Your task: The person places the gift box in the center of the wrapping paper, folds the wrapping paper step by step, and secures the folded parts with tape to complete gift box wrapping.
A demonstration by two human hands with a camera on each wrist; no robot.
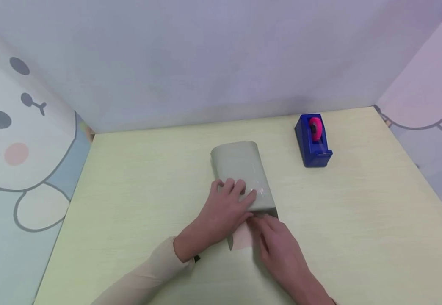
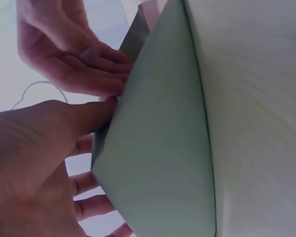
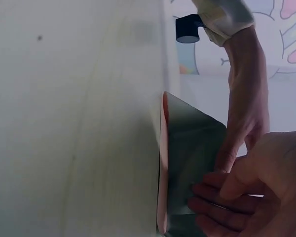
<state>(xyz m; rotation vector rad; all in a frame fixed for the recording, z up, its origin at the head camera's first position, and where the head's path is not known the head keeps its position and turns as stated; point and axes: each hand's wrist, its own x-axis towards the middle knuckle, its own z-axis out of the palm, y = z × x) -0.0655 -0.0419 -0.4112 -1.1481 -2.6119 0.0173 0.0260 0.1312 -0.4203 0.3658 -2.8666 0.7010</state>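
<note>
A package in glossy grey-green paper (image 1: 240,163) lies flat mid-table, its near end unsealed. From that end sticks out a flap whose inner side is pale pink (image 1: 242,238). My left hand (image 1: 222,212) rests on the top near the front, fingers spread and slightly bent, thumb reaching to the front edge. At the same edge my right hand (image 1: 280,245) presses its fingers against the folded end paper (image 3: 195,148). Its fingers lie side by side, tips on the paper, beside the left thumb (image 2: 96,116). Whatever the paper encloses is hidden.
A blue tape dispenser (image 1: 314,144) with a pink roll stands behind and to the right of the package. The pale wooden table (image 1: 137,169) meets a plain hanging cloth (image 1: 205,63) at its back edge. Cartoon-printed cloths (image 1: 23,169) hang on both sides.
</note>
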